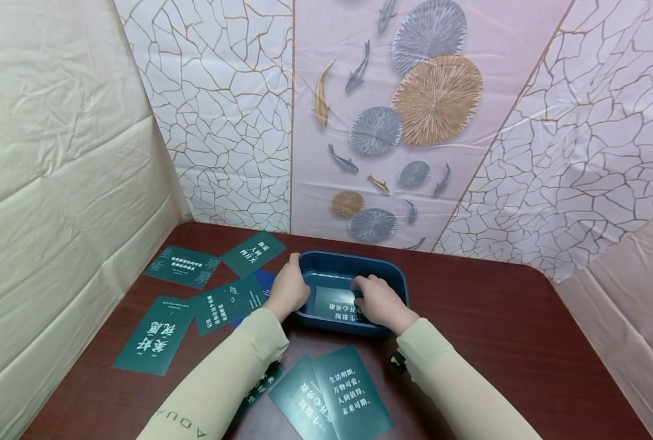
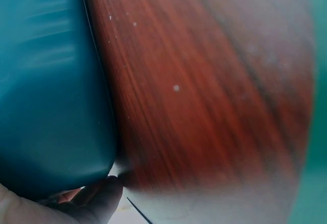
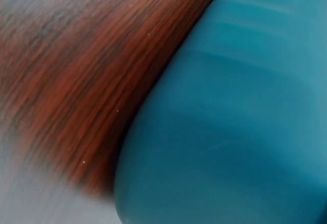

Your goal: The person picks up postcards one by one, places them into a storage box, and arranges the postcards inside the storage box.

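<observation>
A dark blue plastic basin (image 1: 348, 330) stands on the table near its back edge. My left hand (image 1: 288, 288) grips its left end, with a finger reaching up to the back corner of the rim; the left wrist view shows fingertips (image 2: 99, 196) at the basin's outer wall (image 2: 56, 106). Inside lies a green card (image 1: 331, 299) with white Chinese lettering. My right hand (image 1: 381, 300) reaches in over the right side, its curled fingers pinching the card's right edge. In the right wrist view only the basin wall (image 3: 219, 132) and wood show; the hand is hidden.
Two overlapping green cards (image 1: 350, 391) lie in front of the basin, another (image 1: 257, 391) partly under my left forearm. Several more green cards (image 1: 156, 335) and a blue one (image 1: 264, 281) spread over the left side of the table (image 1: 496, 342). A patterned cloth (image 1: 238, 122) hangs behind.
</observation>
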### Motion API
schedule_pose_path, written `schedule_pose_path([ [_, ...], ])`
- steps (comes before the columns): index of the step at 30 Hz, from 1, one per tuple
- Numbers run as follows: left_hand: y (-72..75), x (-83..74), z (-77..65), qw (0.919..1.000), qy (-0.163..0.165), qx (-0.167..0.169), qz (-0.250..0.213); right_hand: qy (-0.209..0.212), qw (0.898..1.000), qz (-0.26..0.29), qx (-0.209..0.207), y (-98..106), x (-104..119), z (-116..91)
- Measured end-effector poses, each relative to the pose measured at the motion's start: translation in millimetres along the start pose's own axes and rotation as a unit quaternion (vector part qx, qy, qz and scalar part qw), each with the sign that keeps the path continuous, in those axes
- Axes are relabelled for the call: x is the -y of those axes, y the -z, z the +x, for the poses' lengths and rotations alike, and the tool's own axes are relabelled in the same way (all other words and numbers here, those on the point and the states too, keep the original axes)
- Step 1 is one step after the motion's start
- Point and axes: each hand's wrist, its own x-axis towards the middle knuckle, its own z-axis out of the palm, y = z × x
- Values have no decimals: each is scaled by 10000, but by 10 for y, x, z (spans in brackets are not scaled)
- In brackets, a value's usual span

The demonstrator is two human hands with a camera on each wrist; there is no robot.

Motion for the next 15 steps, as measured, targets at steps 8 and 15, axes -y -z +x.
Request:
schedule_pose_path([
  [8,-5,-3,2,10000,0,-3,20,63,10000,-19,-9,-13,-24,5],
  [15,-10,-1,5,10000,9,-24,30,37,10000,19,38,-18,-31,10],
])
